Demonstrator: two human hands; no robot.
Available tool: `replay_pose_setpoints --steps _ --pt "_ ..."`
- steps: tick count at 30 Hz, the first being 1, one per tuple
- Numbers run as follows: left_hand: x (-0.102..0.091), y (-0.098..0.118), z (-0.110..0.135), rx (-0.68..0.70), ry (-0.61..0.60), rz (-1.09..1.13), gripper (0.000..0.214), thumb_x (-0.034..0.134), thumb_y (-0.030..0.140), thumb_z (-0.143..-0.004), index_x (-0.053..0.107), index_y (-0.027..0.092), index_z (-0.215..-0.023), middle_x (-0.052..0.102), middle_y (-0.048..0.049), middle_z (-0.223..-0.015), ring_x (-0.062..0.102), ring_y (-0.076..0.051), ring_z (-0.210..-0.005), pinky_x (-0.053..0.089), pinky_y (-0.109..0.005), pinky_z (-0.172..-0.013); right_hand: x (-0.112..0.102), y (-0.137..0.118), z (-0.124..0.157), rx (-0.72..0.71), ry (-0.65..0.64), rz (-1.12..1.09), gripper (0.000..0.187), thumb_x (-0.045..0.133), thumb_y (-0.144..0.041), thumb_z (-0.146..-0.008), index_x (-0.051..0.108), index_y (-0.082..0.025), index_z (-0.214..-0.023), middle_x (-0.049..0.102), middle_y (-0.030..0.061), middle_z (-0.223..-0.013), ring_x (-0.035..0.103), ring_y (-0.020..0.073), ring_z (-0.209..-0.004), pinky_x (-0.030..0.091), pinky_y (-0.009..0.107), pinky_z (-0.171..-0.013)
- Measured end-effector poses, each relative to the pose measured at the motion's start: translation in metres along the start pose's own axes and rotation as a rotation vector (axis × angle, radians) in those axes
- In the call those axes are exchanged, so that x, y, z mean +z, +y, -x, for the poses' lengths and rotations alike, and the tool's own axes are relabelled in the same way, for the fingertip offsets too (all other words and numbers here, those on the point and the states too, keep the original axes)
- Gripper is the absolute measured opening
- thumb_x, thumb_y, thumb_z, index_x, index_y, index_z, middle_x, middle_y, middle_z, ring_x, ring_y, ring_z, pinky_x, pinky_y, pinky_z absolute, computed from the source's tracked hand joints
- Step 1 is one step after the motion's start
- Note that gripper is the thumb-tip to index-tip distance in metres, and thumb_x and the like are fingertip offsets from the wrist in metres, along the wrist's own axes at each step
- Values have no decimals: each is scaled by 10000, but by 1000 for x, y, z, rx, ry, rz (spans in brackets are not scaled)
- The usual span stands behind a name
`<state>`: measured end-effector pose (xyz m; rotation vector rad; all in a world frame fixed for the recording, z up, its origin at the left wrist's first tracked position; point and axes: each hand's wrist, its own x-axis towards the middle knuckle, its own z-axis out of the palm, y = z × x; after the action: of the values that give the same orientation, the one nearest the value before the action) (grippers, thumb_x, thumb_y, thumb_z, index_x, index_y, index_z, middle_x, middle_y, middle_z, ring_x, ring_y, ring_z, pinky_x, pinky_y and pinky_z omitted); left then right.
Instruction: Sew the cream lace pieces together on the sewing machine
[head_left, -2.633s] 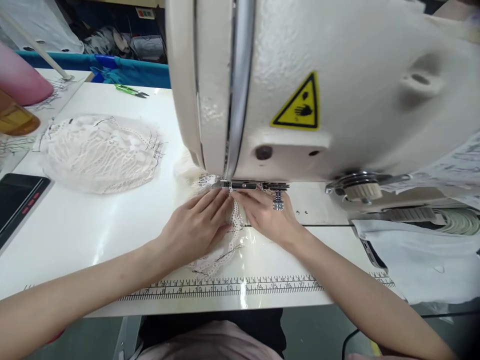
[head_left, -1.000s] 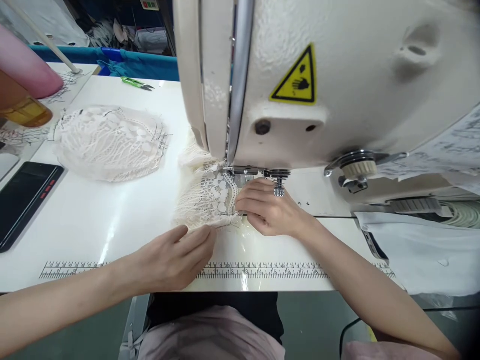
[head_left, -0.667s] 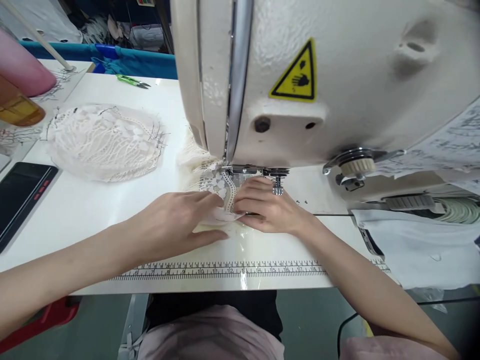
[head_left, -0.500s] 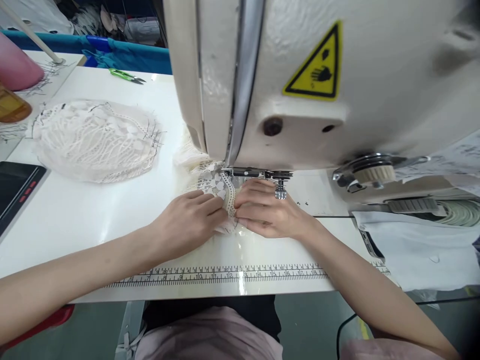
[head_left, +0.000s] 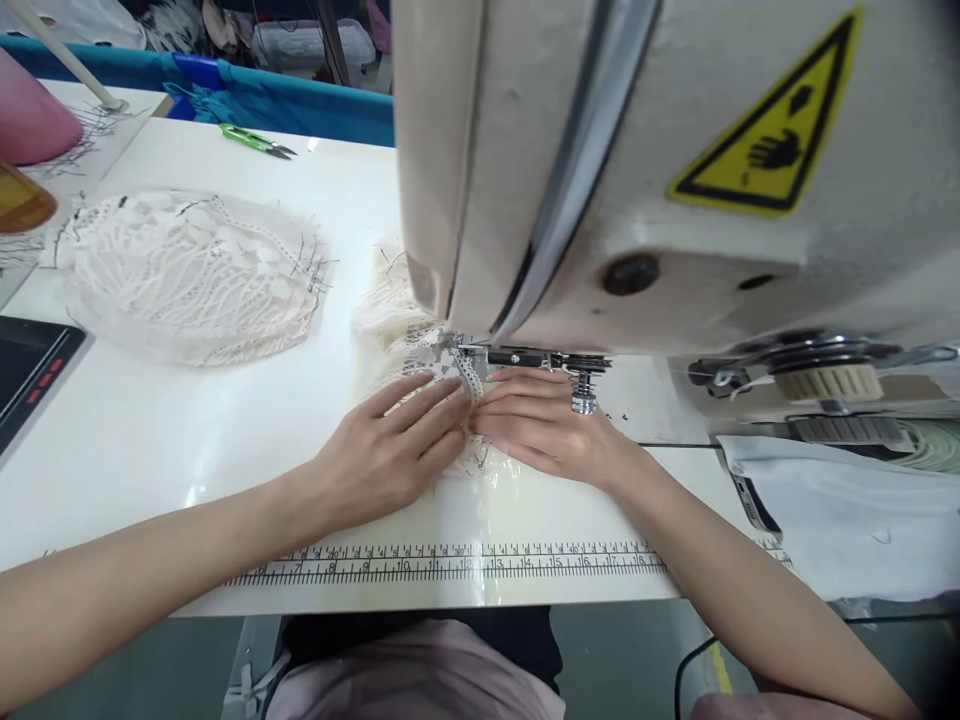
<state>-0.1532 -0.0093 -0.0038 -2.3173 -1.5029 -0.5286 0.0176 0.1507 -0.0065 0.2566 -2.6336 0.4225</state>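
Cream lace fabric lies bunched under the presser foot of a sewing machine. My left hand rests on the lace, its fingers stretched out, pointing toward the foot. To the right of the lace edge, my right hand lies flat with straight fingers, the fingertips touching the scalloped trim. My thumbs are mostly out of sight, and so is the fabric beneath both hands. Loose dark thread ends stick out of the lace near my left fingertips. The needle area is partly hidden by the machine head.
A second lace piece lies on the left of the white table. Beyond it are green thread snips. A black device and a pink thread cone stand far left. A printed ruler runs along the front edge. White cloth covers the right side.
My left fingers have uncurled from the lace and now lie stretched over it. My right hand stays beside the trim. The view has shifted, so the machine head appears larger and farther right.
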Motion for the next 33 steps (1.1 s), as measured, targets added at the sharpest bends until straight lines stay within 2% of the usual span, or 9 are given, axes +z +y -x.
replay_pose_setpoints --steps 2,4,11,17,23,28,33 --pt "4 1 2 -38 -15 64 223 462 119 -921 625 111 -1072 662 -125 -1223 590 -244 -1203 517 -380 -1005 0 -1 0 28 -3 6 127 547 -133 -918 643 -203 -960 739 -16 -935 662 111 -954 537 305 -931" --pt "6 1 3 -50 -14 82 245 445 133 -929 616 93 -1100 666 -137 -1216 608 -239 -1181 548 -350 -968 1 -1 -1 34 -3 3 129 544 -123 -917 640 -199 -958 737 -16 -913 660 110 -941 538 307 -923" --pt "5 0 1 -36 -15 45 205 471 107 -894 624 71 -1025 669 -159 -1203 640 -252 -1128 581 -349 -918 1 -2 -4 22 20 19 110 555 -131 -917 642 -191 -946 730 -20 -885 656 105 -919 534 299 -939" --pt "7 1 0 -36 -17 31 235 450 132 -908 618 66 -1059 660 -159 -1216 627 -259 -1147 578 -370 -928 0 -3 1 29 42 165 113 569 -156 -917 652 -218 -960 731 -43 -877 666 102 -901 535 290 -949" --pt "10 -1 -1 -44 -20 39 275 400 112 -932 609 52 -1100 656 -156 -1226 605 -248 -1179 570 -357 -940 -5 -5 1 49 73 297 159 516 -169 -944 655 -218 -1006 733 -32 -888 667 106 -880 545 247 -792" --pt "11 -3 0 -33 -15 22 263 428 101 -926 614 58 -1107 663 -138 -1218 614 -253 -1164 569 -359 -940 -2 -3 -1 57 52 248 132 552 -156 -927 655 -216 -985 731 -33 -867 668 103 -848 549 259 -792" --pt "9 -4 3 -53 -20 25 237 431 105 -897 636 76 -1012 670 -152 -1201 638 -248 -1131 567 -344 -939 10 -4 -1 -32 108 164 129 594 -121 -890 664 -178 -981 746 0 -941 680 139 -915 569 307 -838"
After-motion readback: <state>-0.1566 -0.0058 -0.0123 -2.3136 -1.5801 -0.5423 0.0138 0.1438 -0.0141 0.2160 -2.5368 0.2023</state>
